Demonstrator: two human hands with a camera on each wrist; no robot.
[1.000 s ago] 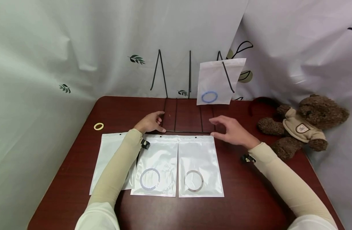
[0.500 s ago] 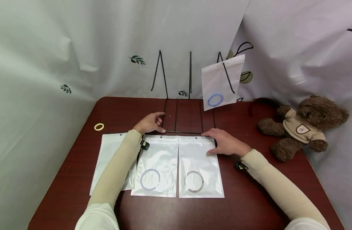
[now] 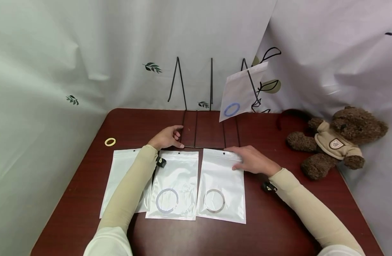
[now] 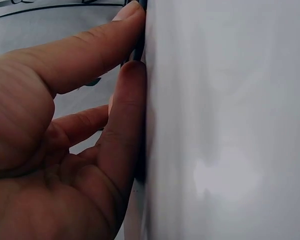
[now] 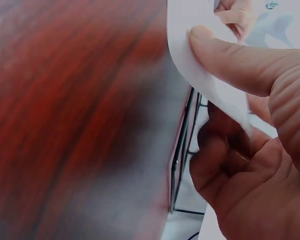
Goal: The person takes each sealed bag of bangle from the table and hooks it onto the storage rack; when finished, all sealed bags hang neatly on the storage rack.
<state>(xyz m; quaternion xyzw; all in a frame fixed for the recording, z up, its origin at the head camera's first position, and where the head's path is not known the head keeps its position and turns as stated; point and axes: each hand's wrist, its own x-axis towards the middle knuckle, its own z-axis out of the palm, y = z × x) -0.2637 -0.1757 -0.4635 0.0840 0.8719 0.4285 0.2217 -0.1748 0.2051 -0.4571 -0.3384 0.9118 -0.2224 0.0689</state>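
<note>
My right hand pinches the upper right edge of a clear-fronted zip bag with a pale beige bangle inside. The right wrist view shows my thumb on top of the bent bag edge, fingers beneath. My left hand holds the front left corner of a black wire display rack, thumb and index finger against its bars. On the rack's right hook hangs a bag with a blue bangle. A second bag with a lilac bangle lies beside the gripped one.
Another bag lies partly under the left sleeve. A small yellow ring sits at the table's left side. A brown teddy bear lies at the right, near a dark arc-shaped item. White curtain surrounds the table.
My right hand has come down from near the rack's corner to the right bag and gripped it; the bag has tilted slightly. The hanging bag swings. My left hand stays put.
</note>
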